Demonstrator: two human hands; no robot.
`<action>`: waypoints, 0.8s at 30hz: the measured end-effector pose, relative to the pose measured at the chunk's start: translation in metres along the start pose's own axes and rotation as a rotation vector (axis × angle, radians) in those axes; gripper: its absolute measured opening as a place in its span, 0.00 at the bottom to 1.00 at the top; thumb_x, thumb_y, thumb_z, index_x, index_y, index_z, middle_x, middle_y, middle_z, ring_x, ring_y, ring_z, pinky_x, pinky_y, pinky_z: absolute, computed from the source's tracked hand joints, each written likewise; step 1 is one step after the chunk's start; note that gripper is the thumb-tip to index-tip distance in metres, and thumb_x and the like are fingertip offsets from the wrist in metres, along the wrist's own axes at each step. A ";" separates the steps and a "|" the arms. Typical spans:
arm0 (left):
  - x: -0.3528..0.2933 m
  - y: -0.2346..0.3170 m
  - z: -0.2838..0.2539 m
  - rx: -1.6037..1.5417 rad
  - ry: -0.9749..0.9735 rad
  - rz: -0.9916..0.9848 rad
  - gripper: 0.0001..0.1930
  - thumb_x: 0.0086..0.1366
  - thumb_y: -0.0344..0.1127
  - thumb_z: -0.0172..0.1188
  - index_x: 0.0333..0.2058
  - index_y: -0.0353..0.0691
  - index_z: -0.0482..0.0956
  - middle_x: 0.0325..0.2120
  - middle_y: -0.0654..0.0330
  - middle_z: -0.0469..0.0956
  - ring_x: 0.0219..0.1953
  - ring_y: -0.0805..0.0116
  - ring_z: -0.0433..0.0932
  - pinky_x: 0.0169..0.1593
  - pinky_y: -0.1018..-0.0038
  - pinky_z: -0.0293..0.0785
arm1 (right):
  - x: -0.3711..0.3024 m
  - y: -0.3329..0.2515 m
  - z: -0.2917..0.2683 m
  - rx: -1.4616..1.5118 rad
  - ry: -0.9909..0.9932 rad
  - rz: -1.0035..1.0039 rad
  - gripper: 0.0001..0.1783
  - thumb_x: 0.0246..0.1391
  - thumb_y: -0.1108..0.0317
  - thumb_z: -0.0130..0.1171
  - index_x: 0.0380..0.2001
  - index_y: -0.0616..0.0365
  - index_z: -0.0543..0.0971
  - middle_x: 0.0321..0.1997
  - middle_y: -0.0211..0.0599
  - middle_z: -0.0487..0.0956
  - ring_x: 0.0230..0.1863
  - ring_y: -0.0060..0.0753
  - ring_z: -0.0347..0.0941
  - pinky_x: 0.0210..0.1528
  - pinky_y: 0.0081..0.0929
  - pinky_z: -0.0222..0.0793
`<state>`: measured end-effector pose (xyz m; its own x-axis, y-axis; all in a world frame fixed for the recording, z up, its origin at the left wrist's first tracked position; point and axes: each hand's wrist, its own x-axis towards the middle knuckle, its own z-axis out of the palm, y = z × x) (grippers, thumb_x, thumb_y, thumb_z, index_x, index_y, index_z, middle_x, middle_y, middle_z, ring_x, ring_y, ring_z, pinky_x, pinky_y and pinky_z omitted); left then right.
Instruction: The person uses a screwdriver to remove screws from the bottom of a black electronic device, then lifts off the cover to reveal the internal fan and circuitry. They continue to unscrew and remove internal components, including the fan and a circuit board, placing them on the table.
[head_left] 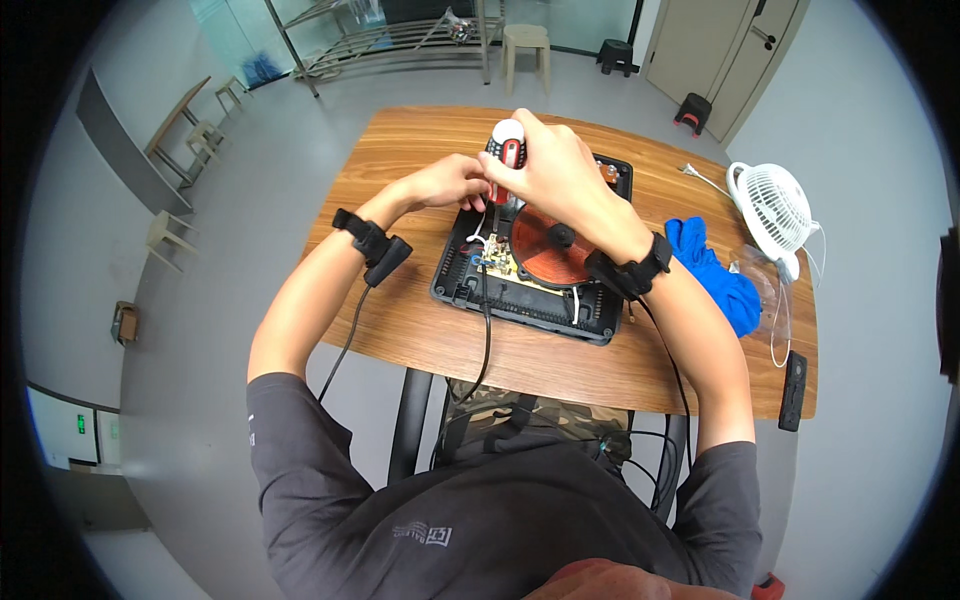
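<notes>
Gripping a thick red, white and black screwdriver [511, 153] in closed fingers, the right hand [560, 168] holds it nearly upright over the far left part of an opened appliance. Its black casing [536, 302] lies on a wooden table [410, 330] in front of the person, with a round copper-coloured coil [548, 255] and a yellowish circuit board [497, 262] exposed. The left hand [450, 183] has its fingers curled together beside the screwdriver's lower end; whether they pinch it or anything else, I cannot tell. The tool's tip is too small to make out. A black cable [487, 325] runs from the board over the casing's near edge toward the person. Farther right on the tabletop are a crumpled blue cloth [712, 275], a white fan [775, 205], clear plastic [768, 300] and, near the corner, a long black object [793, 392].
</notes>
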<state>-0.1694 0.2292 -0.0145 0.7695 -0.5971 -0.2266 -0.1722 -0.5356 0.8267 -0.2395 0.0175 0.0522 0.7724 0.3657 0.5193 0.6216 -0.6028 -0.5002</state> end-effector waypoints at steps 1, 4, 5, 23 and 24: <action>-0.007 0.000 -0.004 -0.067 0.022 0.026 0.09 0.70 0.29 0.50 0.43 0.35 0.78 0.36 0.60 0.82 0.36 0.74 0.80 0.39 0.75 0.77 | 0.003 -0.001 0.005 -0.012 -0.015 0.002 0.25 0.54 0.51 0.66 0.38 0.66 0.76 0.27 0.57 0.82 0.33 0.60 0.82 0.38 0.48 0.78; -0.029 0.020 -0.005 0.014 0.062 0.091 0.08 0.69 0.28 0.52 0.40 0.36 0.79 0.33 0.62 0.82 0.36 0.75 0.79 0.39 0.76 0.75 | 0.005 0.004 0.017 -0.051 -0.031 0.013 0.26 0.55 0.50 0.66 0.38 0.66 0.75 0.26 0.56 0.82 0.33 0.60 0.82 0.37 0.48 0.78; -0.035 0.015 -0.005 0.058 0.083 0.092 0.08 0.68 0.28 0.53 0.40 0.36 0.80 0.33 0.61 0.83 0.35 0.74 0.77 0.40 0.75 0.74 | 0.005 0.003 0.023 -0.053 -0.036 0.011 0.25 0.55 0.50 0.67 0.38 0.65 0.75 0.26 0.56 0.82 0.32 0.60 0.82 0.36 0.48 0.78; -0.034 0.011 0.023 0.325 0.240 0.213 0.11 0.63 0.35 0.67 0.40 0.33 0.83 0.33 0.54 0.86 0.35 0.68 0.82 0.43 0.67 0.77 | -0.001 0.021 0.044 -0.086 -0.060 0.037 0.27 0.55 0.48 0.64 0.37 0.66 0.75 0.28 0.57 0.82 0.33 0.60 0.82 0.37 0.48 0.78; -0.033 0.009 0.023 0.325 0.242 0.221 0.11 0.63 0.34 0.67 0.41 0.33 0.84 0.33 0.54 0.86 0.35 0.68 0.82 0.43 0.67 0.77 | -0.001 0.021 0.044 -0.091 -0.054 0.028 0.27 0.55 0.48 0.64 0.37 0.67 0.75 0.28 0.57 0.82 0.33 0.60 0.82 0.37 0.49 0.78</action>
<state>-0.2108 0.2306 -0.0110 0.8071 -0.5826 0.0959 -0.5030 -0.5935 0.6282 -0.2214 0.0355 0.0105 0.7968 0.3838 0.4668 0.5871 -0.6744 -0.4477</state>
